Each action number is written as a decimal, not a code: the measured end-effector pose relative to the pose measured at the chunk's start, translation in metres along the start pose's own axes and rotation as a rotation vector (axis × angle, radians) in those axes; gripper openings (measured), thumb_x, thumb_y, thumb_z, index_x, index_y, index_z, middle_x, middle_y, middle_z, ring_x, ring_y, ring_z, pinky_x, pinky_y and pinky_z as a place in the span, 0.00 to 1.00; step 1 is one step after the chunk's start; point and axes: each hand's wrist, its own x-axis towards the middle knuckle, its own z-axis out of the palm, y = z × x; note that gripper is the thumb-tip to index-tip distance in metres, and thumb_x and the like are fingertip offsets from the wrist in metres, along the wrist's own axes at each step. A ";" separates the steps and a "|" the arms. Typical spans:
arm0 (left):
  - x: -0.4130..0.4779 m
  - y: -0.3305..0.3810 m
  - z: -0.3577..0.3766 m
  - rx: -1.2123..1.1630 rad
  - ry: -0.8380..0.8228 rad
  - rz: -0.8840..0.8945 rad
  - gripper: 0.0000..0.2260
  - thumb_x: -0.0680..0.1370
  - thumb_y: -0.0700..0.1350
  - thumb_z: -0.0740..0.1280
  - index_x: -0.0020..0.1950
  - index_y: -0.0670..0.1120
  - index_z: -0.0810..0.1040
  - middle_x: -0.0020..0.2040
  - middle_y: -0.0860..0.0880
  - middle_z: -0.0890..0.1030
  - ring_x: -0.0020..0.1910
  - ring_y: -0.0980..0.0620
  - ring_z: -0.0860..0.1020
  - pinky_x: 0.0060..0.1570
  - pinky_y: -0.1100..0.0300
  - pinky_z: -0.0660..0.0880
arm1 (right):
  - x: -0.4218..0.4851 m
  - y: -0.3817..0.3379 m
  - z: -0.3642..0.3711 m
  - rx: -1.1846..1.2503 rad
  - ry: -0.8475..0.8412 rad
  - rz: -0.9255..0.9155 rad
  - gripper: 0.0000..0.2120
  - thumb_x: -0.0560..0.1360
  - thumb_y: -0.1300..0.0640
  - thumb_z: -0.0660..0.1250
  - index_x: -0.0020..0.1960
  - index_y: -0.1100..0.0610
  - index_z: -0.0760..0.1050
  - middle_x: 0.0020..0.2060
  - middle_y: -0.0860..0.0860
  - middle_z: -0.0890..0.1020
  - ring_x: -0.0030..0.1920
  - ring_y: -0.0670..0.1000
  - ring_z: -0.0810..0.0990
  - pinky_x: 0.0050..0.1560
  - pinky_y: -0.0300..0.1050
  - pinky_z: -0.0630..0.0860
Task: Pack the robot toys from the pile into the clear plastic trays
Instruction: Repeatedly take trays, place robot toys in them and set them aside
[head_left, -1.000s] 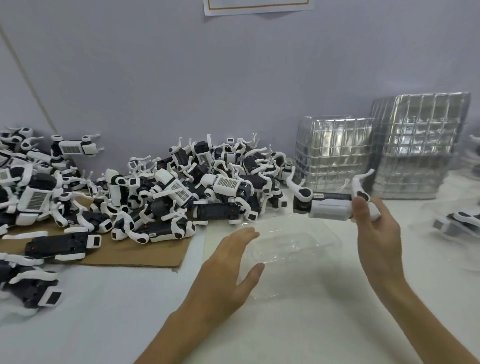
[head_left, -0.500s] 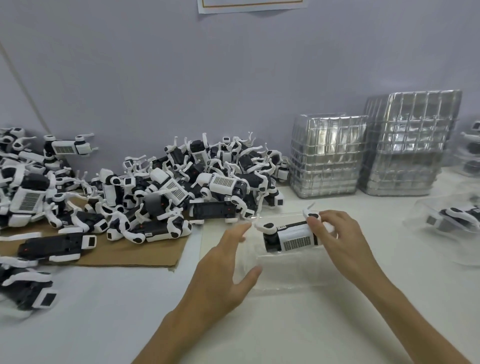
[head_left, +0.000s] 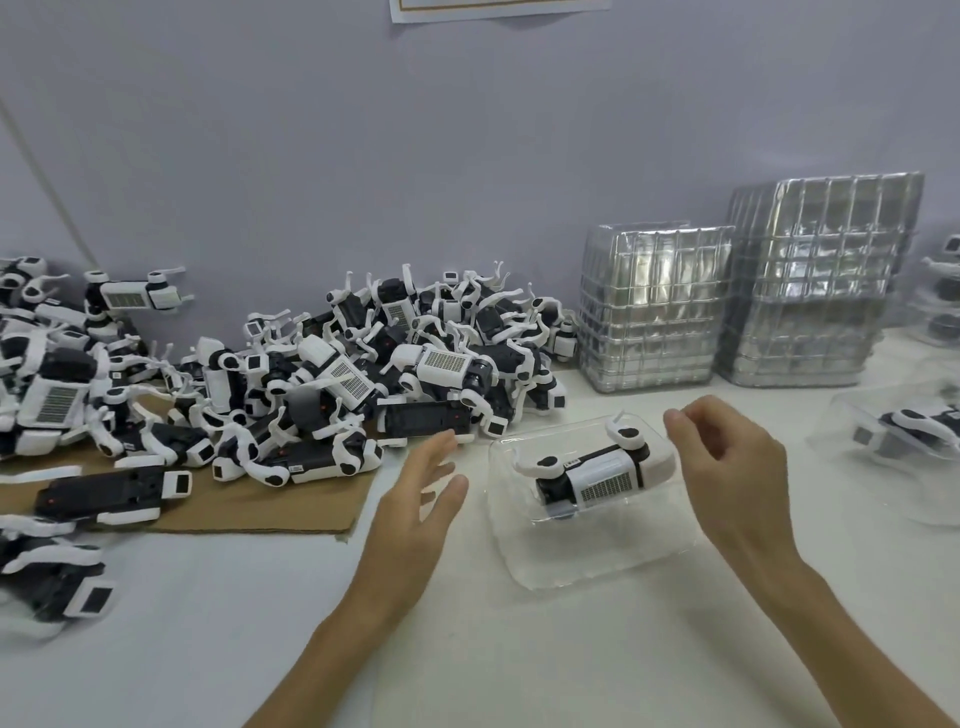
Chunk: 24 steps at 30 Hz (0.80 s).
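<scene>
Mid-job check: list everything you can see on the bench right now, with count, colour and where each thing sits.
robot toys pile: too many to count, black and white, back left, partly on the cardboard
cardboard sheet: one, brown, under the pile's front
clear tray: one, transparent, front centre
robot toy: one, white and black, lying in the clear tray
tray stacks: two, clear and shiny, back right by the wall
packed tray: one, clear, toy inside, right edge
paper sheet: one, white, on the wall, top
table: one, white
left hand: open, left of the clear tray
right hand: loosely curled, holding nothing, right of the clear tray
</scene>
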 end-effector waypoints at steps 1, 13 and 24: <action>0.002 -0.001 0.003 -0.113 -0.063 -0.120 0.18 0.82 0.55 0.61 0.72 0.60 0.67 0.70 0.66 0.72 0.69 0.65 0.71 0.70 0.61 0.67 | 0.000 -0.003 -0.001 0.004 -0.065 0.025 0.20 0.75 0.41 0.61 0.34 0.55 0.73 0.25 0.45 0.75 0.29 0.50 0.71 0.34 0.49 0.69; -0.006 0.005 0.007 -0.190 0.141 0.016 0.08 0.77 0.50 0.62 0.50 0.54 0.81 0.38 0.50 0.81 0.40 0.54 0.79 0.44 0.67 0.72 | 0.008 0.003 -0.007 -0.004 -0.206 0.157 0.02 0.77 0.48 0.68 0.48 0.40 0.77 0.50 0.35 0.82 0.49 0.37 0.80 0.47 0.44 0.72; -0.002 -0.004 0.007 -0.261 0.005 -0.207 0.18 0.70 0.63 0.65 0.60 0.67 0.75 0.60 0.68 0.77 0.63 0.64 0.75 0.64 0.55 0.71 | 0.015 0.002 -0.020 0.182 -0.933 0.176 0.23 0.75 0.68 0.62 0.59 0.43 0.79 0.58 0.38 0.82 0.54 0.39 0.83 0.52 0.33 0.75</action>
